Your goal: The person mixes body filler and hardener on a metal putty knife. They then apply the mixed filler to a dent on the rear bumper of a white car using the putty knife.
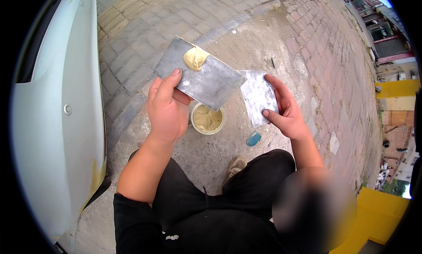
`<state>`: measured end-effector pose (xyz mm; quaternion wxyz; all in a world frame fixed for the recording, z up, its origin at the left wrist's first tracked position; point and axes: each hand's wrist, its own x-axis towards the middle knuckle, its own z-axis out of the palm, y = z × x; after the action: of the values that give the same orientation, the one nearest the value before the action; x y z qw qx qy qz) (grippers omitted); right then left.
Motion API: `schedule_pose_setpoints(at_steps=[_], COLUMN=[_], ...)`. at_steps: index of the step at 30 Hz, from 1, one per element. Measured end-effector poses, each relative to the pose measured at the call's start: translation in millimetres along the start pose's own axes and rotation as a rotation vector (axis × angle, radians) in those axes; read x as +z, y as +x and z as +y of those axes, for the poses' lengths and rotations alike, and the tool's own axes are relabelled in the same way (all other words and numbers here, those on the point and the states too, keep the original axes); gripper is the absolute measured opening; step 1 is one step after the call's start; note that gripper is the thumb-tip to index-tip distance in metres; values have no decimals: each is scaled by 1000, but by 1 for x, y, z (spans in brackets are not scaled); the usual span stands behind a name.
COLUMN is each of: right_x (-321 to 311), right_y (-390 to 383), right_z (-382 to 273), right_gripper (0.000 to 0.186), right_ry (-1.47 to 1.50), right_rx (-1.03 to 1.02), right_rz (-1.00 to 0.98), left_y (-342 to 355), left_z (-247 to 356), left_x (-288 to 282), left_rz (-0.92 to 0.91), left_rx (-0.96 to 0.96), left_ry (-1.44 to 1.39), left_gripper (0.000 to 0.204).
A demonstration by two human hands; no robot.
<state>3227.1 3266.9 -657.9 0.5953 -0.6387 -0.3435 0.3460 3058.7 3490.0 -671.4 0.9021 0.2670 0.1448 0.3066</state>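
My left hand (pixel 169 107) grips a grey metal plate (pixel 211 85) by its near left edge, thumb on top and fingers underneath. A lump of beige putty (pixel 195 58) sits on the plate near its far edge. Between thumb and fingers, my right hand (pixel 285 109) pinches a thinner, shinier metal sheet (pixel 259 96), whose left corner comes close to the plate's right corner; I cannot tell whether they touch. Below the plate, an open round can (pixel 208 130) of beige putty stands on the ground, its far rim partly covered by the plate.
A pale car body panel (pixel 57 135) stands close on my left, with a yellowish patch low on it. On the ground by my right knee lies a small teal object (pixel 253 139). Paving bricks (pixel 176 12) stretch beyond, and yellow structures (pixel 395 89) stand far right.
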Motion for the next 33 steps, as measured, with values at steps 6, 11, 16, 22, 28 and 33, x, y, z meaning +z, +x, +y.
schedule_pose_setpoints(at_steps=[6,11,16,22,28,33], right_x=[32,31,28,-31,-135,-160], right_y=[1,-10,-21,-32,-137,-224], right_z=[2,13,20,18,81,63], right_gripper=[71,59,53,43,23,36], right_ry=[16,494,202,-734,-1402,-405], right_rx=[-110,43,-148,-259,876,1151], right_rz=[139,196,192,308,-576,-629], left_y=[-26,-51,-58,-55,-58,-50], left_z=[-21,-32,-45,-52,-38,-47], left_x=[21,34,34,48,42,38], left_rz=[-163,-235,-236,-169,-132,-56], left_rx=[-300,-376,-405,-324,-167,-141], left_ry=[-24,-80,-71,-12,-9,70], left_gripper=[31,34,36,36,37,35])
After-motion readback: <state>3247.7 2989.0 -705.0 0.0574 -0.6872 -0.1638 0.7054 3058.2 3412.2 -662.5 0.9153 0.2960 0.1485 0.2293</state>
